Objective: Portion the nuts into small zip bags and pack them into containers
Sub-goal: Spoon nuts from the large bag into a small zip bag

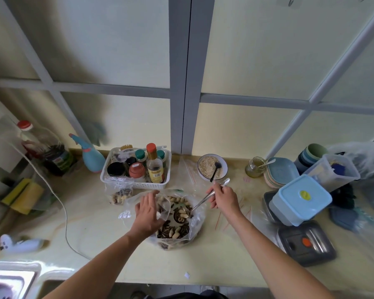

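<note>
Large clear bag of mixed nuts (177, 221), mouth open, standing on the counter (95, 229) at mid-frame near the front edge; it holds pale peanuts in the shell and dark striped seeds. The right hand (221, 196) has its fingers curled round the handle of a pair of metal tongs (205, 198), whose tips reach down and to the left into the nuts; whether the tips have closed on anything cannot be told. The left hand (148, 212), across the bag from that grip, lies with fingers spread and fairly straight on the bag's near-left rim, pressing the plastic outward to keep the mouth wide. To do this step well, the person would judge it best to keep the rim held down while the tongs lift a modest load straight up, so nothing catches the film. Beyond the left hand, a small filled zip bag (119, 194) rests against a white basket of bottles (136, 167). Behind the grip sits a bowl of grain with a black spoon (212, 167). To the right of the grip lie flat empty zip bags (242, 214), then a blue-lidded container (300, 199) stacked over grey ones. Open counter remains between bag and front edge; the right side is crowded.
</note>
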`<state>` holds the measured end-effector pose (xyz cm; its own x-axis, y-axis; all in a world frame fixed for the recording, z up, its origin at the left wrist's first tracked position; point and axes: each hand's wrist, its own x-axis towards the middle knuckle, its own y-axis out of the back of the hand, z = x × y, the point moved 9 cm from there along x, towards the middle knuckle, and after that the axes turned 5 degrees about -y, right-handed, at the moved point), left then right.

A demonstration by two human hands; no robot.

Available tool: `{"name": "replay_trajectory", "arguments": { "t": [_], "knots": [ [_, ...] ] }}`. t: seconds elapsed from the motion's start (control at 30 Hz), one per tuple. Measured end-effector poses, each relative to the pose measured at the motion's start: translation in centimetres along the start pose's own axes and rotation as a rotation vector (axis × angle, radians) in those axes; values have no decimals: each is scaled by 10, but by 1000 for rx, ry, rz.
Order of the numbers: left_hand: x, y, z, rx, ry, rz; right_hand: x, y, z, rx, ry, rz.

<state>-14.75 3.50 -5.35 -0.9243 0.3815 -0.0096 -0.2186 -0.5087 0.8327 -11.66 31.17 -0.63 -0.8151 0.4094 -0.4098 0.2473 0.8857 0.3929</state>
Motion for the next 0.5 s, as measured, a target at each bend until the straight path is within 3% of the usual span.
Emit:
{"name": "replay_trajectory", "arguments": {
  "t": [0.3,0.5],
  "knots": [
    [6,-19,-2,70,29,-83,-18,11,-44,48,160,333],
    [10,-21,5,62,14,-106,-40,0,-75,53,318,363]
  ]
}}
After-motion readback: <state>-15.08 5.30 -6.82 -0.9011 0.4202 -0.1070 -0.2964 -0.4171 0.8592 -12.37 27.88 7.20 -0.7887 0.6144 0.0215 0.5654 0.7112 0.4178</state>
